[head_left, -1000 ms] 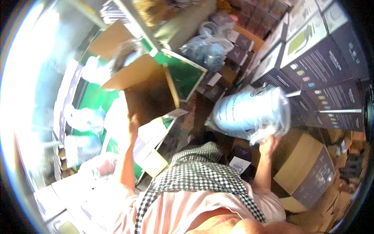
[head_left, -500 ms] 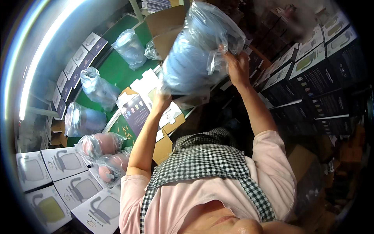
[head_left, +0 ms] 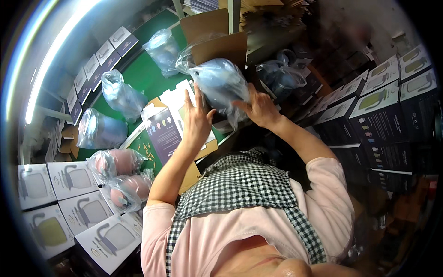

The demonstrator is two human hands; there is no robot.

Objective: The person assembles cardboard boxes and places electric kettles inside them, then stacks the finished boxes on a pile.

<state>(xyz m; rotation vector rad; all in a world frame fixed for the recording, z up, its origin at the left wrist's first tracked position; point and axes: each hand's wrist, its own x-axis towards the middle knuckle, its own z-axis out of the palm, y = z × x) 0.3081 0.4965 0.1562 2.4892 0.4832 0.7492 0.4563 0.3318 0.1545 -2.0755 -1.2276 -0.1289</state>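
A blue vacuum flask (head_left: 221, 81) in a clear plastic bag sits upright in the middle, between my hands. It is partly down inside an open carton, whose brown flaps (head_left: 219, 48) stand up behind it. My left hand (head_left: 197, 121) lies along its left side, fingers stretched and apart. On the other side, my right hand (head_left: 262, 108) rests at the bag's edge with thumb and fingers spread. Below my left hand lies an opened printed box (head_left: 162, 131), dark with white flaps.
Bagged blue flasks (head_left: 121, 94) stand on the green table (head_left: 145, 74). Bagged pink flasks (head_left: 122, 161) lie beside white printed boxes (head_left: 87, 210) at the lower left. Dark boxes (head_left: 378, 111) are stacked at right, near another bagged bluish item (head_left: 281, 74).
The bagged blue flask has come down from my raised hands into the open carton. My right hand has lowered from the bag's upper part, and both hands now have spread fingers.
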